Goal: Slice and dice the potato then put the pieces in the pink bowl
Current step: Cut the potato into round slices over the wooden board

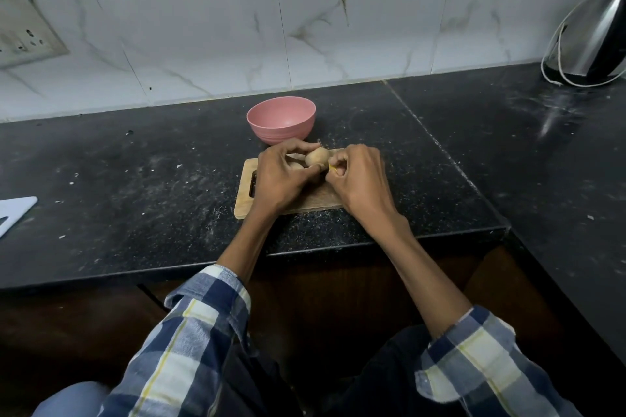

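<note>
A small tan potato (317, 157) sits on a wooden cutting board (244, 195) on the black counter. My left hand (279, 176) holds the potato from the left, fingers curled over it. My right hand (357, 176) grips a knife with a yellow handle (332, 168); only a sliver of handle and the blade tip (319, 142) show beyond the potato. A second pale potato piece (295, 165) peeks out under my left fingers. The pink bowl (281, 119) stands empty just behind the board.
A steel electric kettle (596, 41) with its white cord stands at the back right. The corner of a white board (13, 213) lies at the left edge. A wall socket (23, 27) is on the tiled wall. The counter edge (305, 254) runs just in front of the cutting board.
</note>
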